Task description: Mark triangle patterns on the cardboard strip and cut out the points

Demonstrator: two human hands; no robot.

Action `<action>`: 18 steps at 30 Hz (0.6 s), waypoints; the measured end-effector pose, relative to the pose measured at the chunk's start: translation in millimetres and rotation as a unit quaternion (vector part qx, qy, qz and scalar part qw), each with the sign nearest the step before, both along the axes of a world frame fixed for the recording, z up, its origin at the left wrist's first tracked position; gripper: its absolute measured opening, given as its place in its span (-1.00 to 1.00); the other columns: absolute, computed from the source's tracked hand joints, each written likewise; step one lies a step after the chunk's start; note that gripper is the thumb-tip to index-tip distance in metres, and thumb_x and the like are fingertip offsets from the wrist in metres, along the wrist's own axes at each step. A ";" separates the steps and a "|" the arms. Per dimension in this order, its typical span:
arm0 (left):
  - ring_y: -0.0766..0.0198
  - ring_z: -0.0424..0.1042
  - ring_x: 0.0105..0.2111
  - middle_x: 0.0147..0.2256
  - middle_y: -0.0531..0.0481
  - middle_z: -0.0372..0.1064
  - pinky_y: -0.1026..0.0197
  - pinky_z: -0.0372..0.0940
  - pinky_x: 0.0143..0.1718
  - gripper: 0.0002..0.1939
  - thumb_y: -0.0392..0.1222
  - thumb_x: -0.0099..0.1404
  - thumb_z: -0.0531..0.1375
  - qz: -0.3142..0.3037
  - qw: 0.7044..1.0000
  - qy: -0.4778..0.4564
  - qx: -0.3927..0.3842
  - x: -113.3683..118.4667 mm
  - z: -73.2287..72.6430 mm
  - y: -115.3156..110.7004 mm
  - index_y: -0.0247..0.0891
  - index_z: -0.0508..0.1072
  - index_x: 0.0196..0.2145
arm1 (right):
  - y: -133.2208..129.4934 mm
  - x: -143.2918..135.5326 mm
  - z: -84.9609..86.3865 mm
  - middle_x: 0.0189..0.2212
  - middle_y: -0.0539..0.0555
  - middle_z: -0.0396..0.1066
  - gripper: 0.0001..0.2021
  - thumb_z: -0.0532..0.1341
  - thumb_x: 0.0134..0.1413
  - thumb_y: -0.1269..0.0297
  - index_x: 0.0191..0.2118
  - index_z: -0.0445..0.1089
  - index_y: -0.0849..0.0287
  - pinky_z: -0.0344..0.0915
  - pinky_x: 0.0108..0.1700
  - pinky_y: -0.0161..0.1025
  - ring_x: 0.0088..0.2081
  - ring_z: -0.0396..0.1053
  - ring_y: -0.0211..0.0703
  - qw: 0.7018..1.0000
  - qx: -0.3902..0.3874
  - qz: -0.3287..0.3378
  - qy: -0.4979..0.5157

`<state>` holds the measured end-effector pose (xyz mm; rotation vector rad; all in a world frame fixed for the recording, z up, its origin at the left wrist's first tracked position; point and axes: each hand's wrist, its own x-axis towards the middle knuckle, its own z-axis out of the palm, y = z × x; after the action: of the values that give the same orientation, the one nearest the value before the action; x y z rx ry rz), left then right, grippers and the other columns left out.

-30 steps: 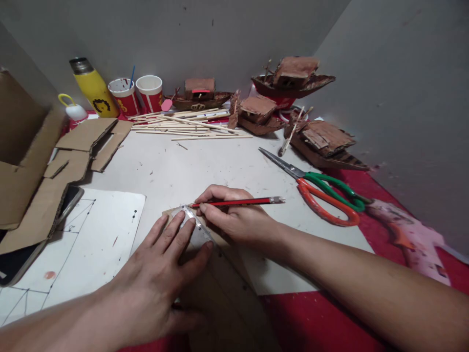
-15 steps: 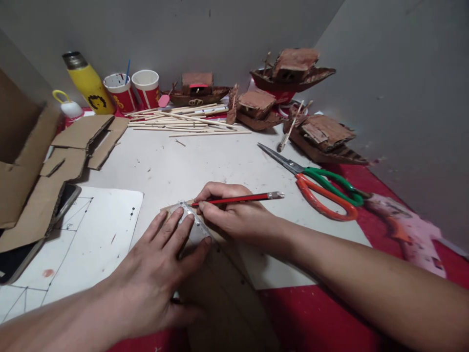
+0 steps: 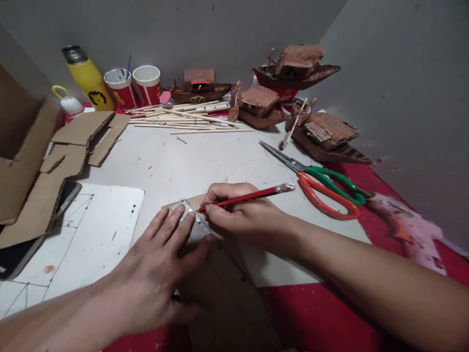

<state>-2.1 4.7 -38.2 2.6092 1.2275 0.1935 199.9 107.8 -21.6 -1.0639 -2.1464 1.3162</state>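
Note:
A clear ruler (image 3: pixel 200 224) lies slanted on a piece of brown cardboard (image 3: pixel 227 293) near the front of the table. My left hand (image 3: pixel 157 264) rests over the ruler with its fingers spread, fingertips pressing it down on the cardboard. In my right hand (image 3: pixel 242 210) is a red and black pencil (image 3: pixel 252 194), pinched near its point. The pencil's tip is at the ruler's right edge, and its silver end points up to the right. Dark dots and a faint line show on the cardboard.
Scissors (image 3: pixel 315 183) lie right of centre. Behind are wooden sticks (image 3: pixel 183 120), model boats (image 3: pixel 326 129), paper cups (image 3: pixel 147 87) and a yellow bottle (image 3: pixel 90 80). Cardboard pieces (image 3: pixel 69 156), a phone (image 3: pixel 22 256) and a drawn sheet (image 3: pixel 98 230) are at left.
My right hand has moved slightly right and down along the ruler's edge with the pencil, whose back end has risen a little. My left hand stays on the ruler.

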 end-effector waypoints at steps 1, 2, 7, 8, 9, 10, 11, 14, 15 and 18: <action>-0.34 -0.20 0.38 0.39 -0.33 -0.09 -0.37 -0.23 0.32 -0.10 0.15 0.03 0.37 -0.001 1.000 0.000 0.002 -0.4 -0.5 -0.3 -0.15 0.26 0.28 | -0.6 0.7 1.0 -0.58 -0.06 0.28 -0.89 0.11 0.01 0.40 -0.46 0.36 0.19 0.11 -0.43 -0.31 -0.50 0.15 -0.28 1.000 -0.002 0.002 -0.003; -0.34 -0.21 0.38 0.38 -0.33 -0.08 -0.38 -0.22 0.32 -0.10 0.15 0.03 0.37 -0.003 1.000 0.000 0.003 -0.7 -0.9 -0.4 -0.15 0.26 0.28 | -1.1 1.3 2.1 -0.59 -0.07 0.26 -0.89 0.11 0.01 0.40 -0.47 0.34 0.18 0.09 -0.44 -0.31 -0.50 0.13 -0.29 1.000 -0.007 0.003 -0.005; -0.34 -0.22 0.39 0.37 -0.34 -0.04 -0.38 -0.23 0.32 -0.07 0.16 0.00 0.38 -0.003 1.000 -0.002 0.004 -0.5 -1.5 0.1 -0.15 0.26 0.29 | -2.8 2.7 8.5 -0.59 -0.07 0.23 -0.88 0.09 -0.03 0.44 -0.50 0.30 0.17 0.07 -0.46 -0.31 -0.51 0.11 -0.29 0.999 -0.039 0.009 -0.017; -0.34 -0.21 0.39 0.37 -0.34 -0.04 -0.38 -0.22 0.32 -0.07 0.15 0.00 0.38 -0.001 1.000 -0.002 0.004 -0.2 -1.2 0.2 -0.16 0.27 0.28 | -2.7 2.7 9.6 -0.60 -0.08 0.22 -0.88 0.08 -0.04 0.45 -0.51 0.29 0.16 0.07 -0.47 -0.32 -0.51 0.10 -0.29 0.999 -0.041 0.014 -0.020; -0.34 -0.20 0.38 0.37 -0.34 -0.04 -0.38 -0.22 0.32 -0.08 0.15 0.00 0.38 -0.001 1.000 -0.001 0.003 0.1 -0.9 0.2 -0.16 0.27 0.28 | -2.4 2.8 10.4 -0.60 -0.08 0.22 -0.88 0.08 -0.06 0.46 -0.52 0.28 0.16 0.07 -0.47 -0.32 -0.51 0.10 -0.29 0.999 -0.040 0.020 -0.024; -0.34 -0.19 0.38 0.37 -0.34 -0.04 -0.38 -0.21 0.32 -0.08 0.14 0.00 0.39 -0.002 1.000 0.000 0.002 0.5 -0.6 0.2 -0.17 0.27 0.28 | -2.0 2.9 11.0 -0.60 -0.08 0.22 -0.88 0.08 -0.07 0.47 -0.53 0.27 0.16 0.07 -0.47 -0.32 -0.51 0.10 -0.29 0.999 -0.038 0.024 -0.028; -0.34 -0.18 0.38 0.37 -0.34 -0.03 -0.38 -0.21 0.32 -0.07 0.13 -0.01 0.39 -0.001 1.000 0.000 0.002 0.8 -0.3 0.0 -0.17 0.28 0.28 | -1.6 3.1 11.4 -0.60 -0.08 0.22 -0.87 0.07 -0.08 0.47 -0.54 0.26 0.16 0.08 -0.46 -0.32 -0.51 0.10 -0.29 0.999 -0.036 0.026 -0.030; -0.35 -0.16 0.38 0.36 -0.33 -0.02 -0.38 -0.21 0.32 -0.05 0.15 -0.04 0.41 0.003 1.000 -0.002 0.003 1.7 0.0 -0.5 -0.17 0.29 0.27 | -0.6 4.1 11.1 -0.61 -0.08 0.23 -0.88 0.07 -0.09 0.47 -0.54 0.27 0.16 0.09 -0.46 -0.33 -0.51 0.10 -0.29 0.999 -0.032 0.029 -0.031; -0.35 -0.16 0.37 0.36 -0.33 -0.01 -0.38 -0.22 0.32 -0.06 0.15 -0.05 0.42 0.006 1.000 -0.004 0.004 1.9 -0.1 -0.6 -0.17 0.30 0.26 | -0.4 4.5 10.9 -0.61 -0.08 0.24 -0.88 0.07 -0.10 0.47 -0.54 0.27 0.15 0.09 -0.46 -0.33 -0.51 0.10 -0.29 0.999 -0.033 0.029 -0.028; -0.34 -0.15 0.37 0.35 -0.33 0.01 -0.38 -0.22 0.32 -0.07 0.18 -0.04 0.41 0.007 1.000 -0.006 0.004 2.3 -0.9 -0.7 -0.18 0.32 0.25 | -0.5 5.7 10.6 -0.60 -0.06 0.26 -0.88 0.08 -0.11 0.45 -0.56 0.26 0.14 0.09 -0.46 -0.32 -0.51 0.12 -0.28 0.998 -0.041 0.032 -0.025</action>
<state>0.2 4.0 -39.1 2.6032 1.2453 0.2172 205.6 107.3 -11.1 -1.0774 -2.1966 1.4320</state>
